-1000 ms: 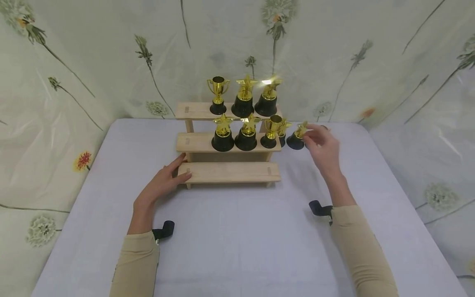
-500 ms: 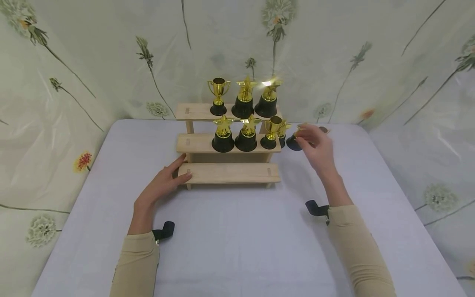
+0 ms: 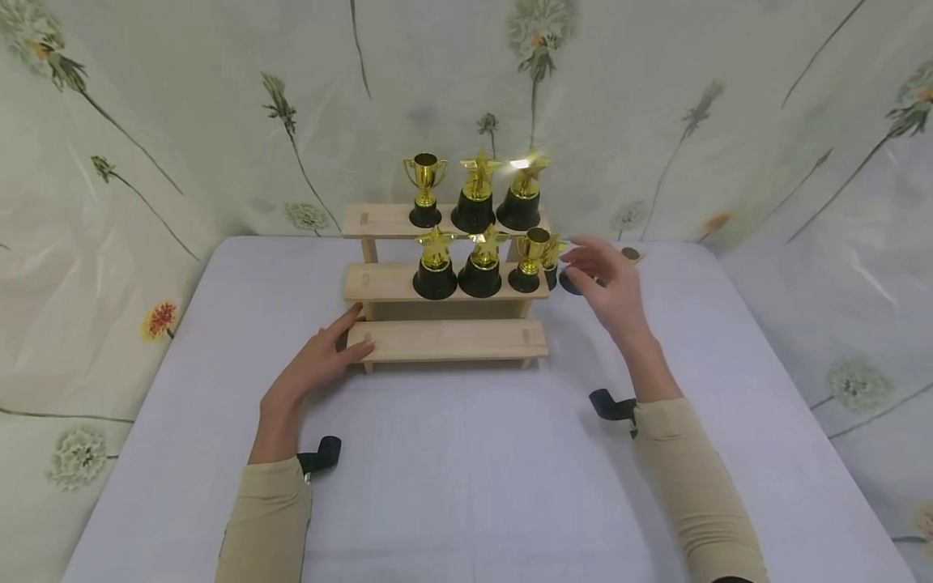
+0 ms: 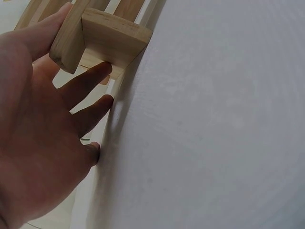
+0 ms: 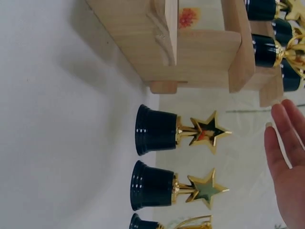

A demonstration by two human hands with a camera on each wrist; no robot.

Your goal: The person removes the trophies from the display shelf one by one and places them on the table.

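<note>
Head view: right hand (image 3: 608,279) (fingers relaxed) hovers beside star trophy (image 5: 178,131).

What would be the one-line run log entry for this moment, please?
left hand: open, resting on wooden stand bottom step | right hand: open, above star trophies on table, holding nothing

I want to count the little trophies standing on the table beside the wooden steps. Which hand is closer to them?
The right hand. It hovers open just above the star trophies on the table. The left hand rests across at the wooden stand's bottom step.
</note>
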